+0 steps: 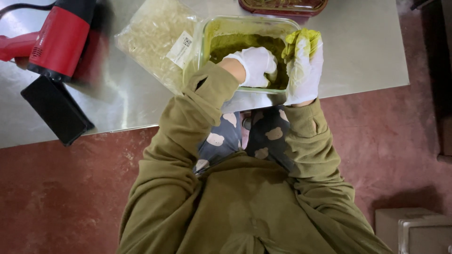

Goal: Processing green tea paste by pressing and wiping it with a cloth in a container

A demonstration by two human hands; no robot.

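A red heat gun (56,37) lies on its side at the ten o'clock corner of the steel table (362,56), its nozzle end out of frame, with a flat black case (56,109) just below it near the table edge, both set well apart from the wet work. Moving right, a clear bag of pale shredded material (153,40) with a white label rests flat against the left wall of the glass container (205,35), close enough to reach without stretching.

At centre, around twelve o'clock from the person's chest, the container holds a green paste (235,44). The left hand (254,66), in a white glove, is plunged into the paste with its fingers curled downward (whether they close on anything cannot be told, since the tips are buried). The right hand (303,66), also gloved, stands at the container's right rim, its fingers pressed together around a clump of paste (301,40) that smears the fingertips yellow-green; holding it over the container keeps drips off the table.

A dark red tray (282,5) sits at the far edge, at one o'clock. A pale box (414,230) stands on the red floor (61,188) at four o'clock.
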